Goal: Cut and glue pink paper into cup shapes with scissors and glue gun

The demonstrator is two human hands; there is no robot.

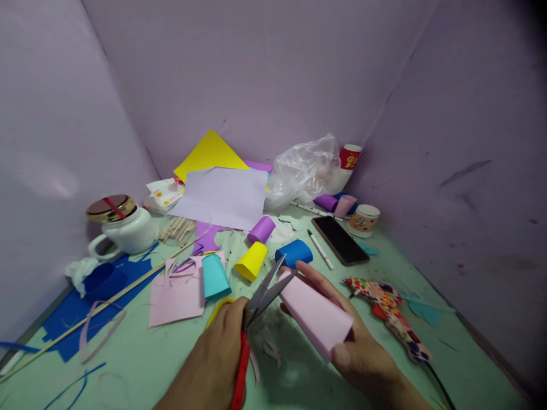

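My left hand (pixel 217 353) is closed on a pair of scissors (pixel 261 293) with red and yellow handles. Their blades are spread, and the tips reach the far left rim of a pink paper cone (pixel 316 310). That cone, its tip cut off, is gripped in my right hand (pixel 359 341), with the thumb at its near end and the fingers behind it. Just beyond lie similar paper pieces: a turquoise one (pixel 216 278), a yellow one (pixel 251 262), a blue one (pixel 294 253) and a purple one (pixel 261 229). Thin pink paper strips (pixel 270 352) lie under the scissors.
At the right are a patterned glue gun (pixel 388 313) with a cord, a phone (pixel 341 240) and a pen (pixel 320 249). A lidded white mug (pixel 130 228), blue paper (pixel 68 330) and a long thin stick (pixel 115 297) occupy the left. Paper sheets (pixel 224 196) and a plastic bag (pixel 303 171) lie at the back.
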